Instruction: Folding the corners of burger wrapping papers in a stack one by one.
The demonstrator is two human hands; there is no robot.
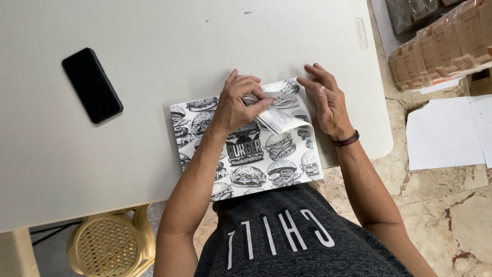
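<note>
A flat paper sheet (253, 164) printed with black-and-white burger drawings lies on the white table (154, 77) at its near edge, overhanging toward my lap. My left hand (238, 102) presses on the sheet's upper middle and pinches a folded-up flap (277, 119) between thumb and fingers. My right hand (325, 100), with a dark band on the wrist, rests at the sheet's upper right corner, fingers spread and fingertips on the paper's edge.
A black phone (92, 85) lies face up at the table's left. A yellow woven stool (107, 246) stands under the table. On the marble floor to the right are white sheets (446, 133) and plastic-wrapped brown cardboard stacks (446, 43).
</note>
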